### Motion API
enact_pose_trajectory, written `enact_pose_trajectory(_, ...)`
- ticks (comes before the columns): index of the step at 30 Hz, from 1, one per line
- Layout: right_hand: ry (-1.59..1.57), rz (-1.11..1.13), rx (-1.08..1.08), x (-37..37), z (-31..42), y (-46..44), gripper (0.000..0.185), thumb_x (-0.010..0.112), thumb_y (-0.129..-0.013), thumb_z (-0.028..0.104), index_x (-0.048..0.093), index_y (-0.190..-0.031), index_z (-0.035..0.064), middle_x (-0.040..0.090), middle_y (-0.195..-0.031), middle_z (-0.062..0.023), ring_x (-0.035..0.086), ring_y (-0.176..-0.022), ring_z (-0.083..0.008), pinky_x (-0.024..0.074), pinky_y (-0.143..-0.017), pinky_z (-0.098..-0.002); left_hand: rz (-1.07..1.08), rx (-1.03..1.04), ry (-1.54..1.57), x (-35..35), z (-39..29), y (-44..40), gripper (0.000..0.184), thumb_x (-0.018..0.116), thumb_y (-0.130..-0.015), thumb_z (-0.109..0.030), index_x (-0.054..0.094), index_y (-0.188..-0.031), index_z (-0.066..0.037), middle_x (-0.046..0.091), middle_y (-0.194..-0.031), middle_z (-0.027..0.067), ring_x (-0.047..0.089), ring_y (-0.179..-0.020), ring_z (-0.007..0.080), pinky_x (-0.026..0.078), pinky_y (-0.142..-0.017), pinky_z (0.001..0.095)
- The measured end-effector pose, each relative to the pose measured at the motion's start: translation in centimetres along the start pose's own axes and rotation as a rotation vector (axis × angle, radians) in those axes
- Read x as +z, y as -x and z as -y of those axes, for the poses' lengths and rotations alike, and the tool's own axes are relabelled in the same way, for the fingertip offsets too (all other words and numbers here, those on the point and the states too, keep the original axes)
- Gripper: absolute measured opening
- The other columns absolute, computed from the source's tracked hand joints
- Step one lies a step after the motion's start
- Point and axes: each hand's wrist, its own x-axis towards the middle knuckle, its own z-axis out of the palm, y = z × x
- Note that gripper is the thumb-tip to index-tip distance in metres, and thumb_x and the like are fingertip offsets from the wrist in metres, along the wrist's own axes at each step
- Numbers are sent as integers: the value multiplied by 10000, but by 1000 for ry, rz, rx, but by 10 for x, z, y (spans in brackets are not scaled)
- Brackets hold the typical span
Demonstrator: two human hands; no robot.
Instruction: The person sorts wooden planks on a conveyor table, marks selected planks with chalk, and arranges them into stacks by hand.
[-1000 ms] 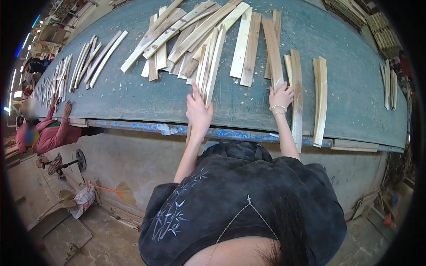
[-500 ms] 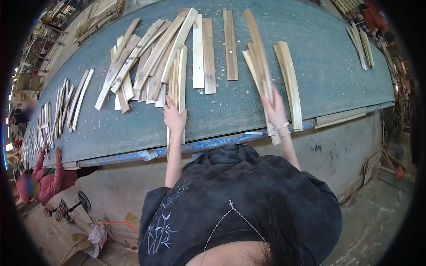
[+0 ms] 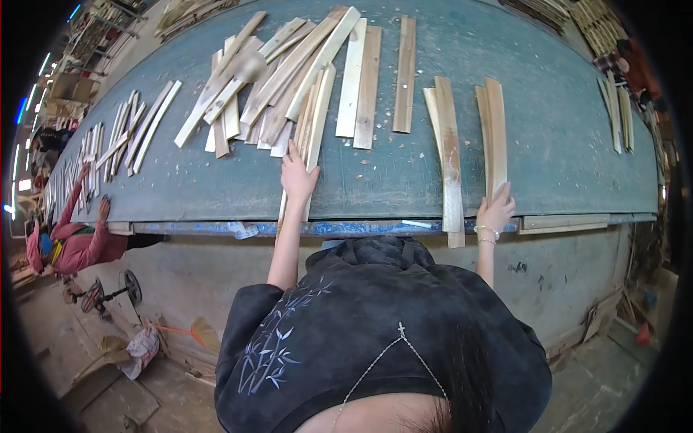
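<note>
My left hand [image 3: 298, 175] is closed round a small bundle of narrow wooden slats [image 3: 317, 108], which lean over the table's front edge. My right hand [image 3: 496, 213] is closed at the near end of a brownish wooden slat [image 3: 496, 130], which lies over paler ones in the rightmost stack. Between my hands, another stack of slats [image 3: 451, 195] lies with its near end jutting past the table edge. A single brown slat [image 3: 405, 76] and a pair of slats, one pale [image 3: 351, 79] and one brown [image 3: 368, 86], lie farther in.
A jumbled heap of slats [image 3: 267, 94] lies left of centre on the green table [image 3: 534, 166]. More slats [image 3: 616, 115] are at the far right. At the left end a co-worker in a pink top [image 3: 90, 249] reaches over other slats [image 3: 151, 130]. Wood chips dot the surface.
My right hand has moved right, from the middle stack to the rightmost one, where a brownish slat now lies on top. My left hand still holds its bundle. The view has turned slightly.
</note>
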Motion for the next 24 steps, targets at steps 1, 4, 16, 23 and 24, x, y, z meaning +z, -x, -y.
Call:
enact_pose_trajectory(1, -62, 63, 51, 2, -3, -3, 851, 666, -650, 241, 146, -1319, 153, 394, -1088, -217, 438, -939, -364, 387, -785, -429, 6, 1, -12, 1, 0, -1, 910, 689, -607, -190, 119, -1302, -43, 437, -995, 205, 480, -884, 353, 429, -733, 406)
enact_pose_trajectory(4, -156, 274, 154, -2, -11, -14, 930, 689, -605, 341, 127, -1320, 147, 406, -1097, -226, 435, -960, -385, 370, -820, -445, 46, -32, -9, -3, -10, 0, 887, 687, -610, -216, 151, -1288, -16, 415, -1053, 215, 439, -981, 357, 375, -825, 446)
enact_pose_trajectory(16, -1461, 1257, 475, -35, 139, -113, 633, 543, -710, 513, 479, -1114, 30, 540, -961, -121, 513, -876, -239, 405, -787, -331, -136, -104, 35, 103, -103, -83, 380, 479, -720, -197, 455, -1051, -11, 486, -997, 203, 462, -942, 348, 375, -784, 463)
enact_pose_trajectory(23, -1569, 1327, 51, -21, 261, -166, 647, 551, -701, 518, 477, -1117, 28, 537, -969, -122, 512, -880, -241, 404, -788, -333, -102, -46, -164, 80, -96, -66, 703, 518, -719, -414, 312, -1203, 51, 393, -1129, 193, 366, -1057, 299, 272, -911, 410)
enact_pose_trajectory(24, -1582, 1328, 21, -18, 268, -172, 649, 552, -699, 519, 477, -1118, 28, 537, -970, -122, 511, -881, -241, 404, -789, -333, -106, -59, -169, 85, -93, -65, 703, 518, -719, -414, 312, -1203, 51, 393, -1129, 193, 366, -1057, 299, 272, -911, 410)
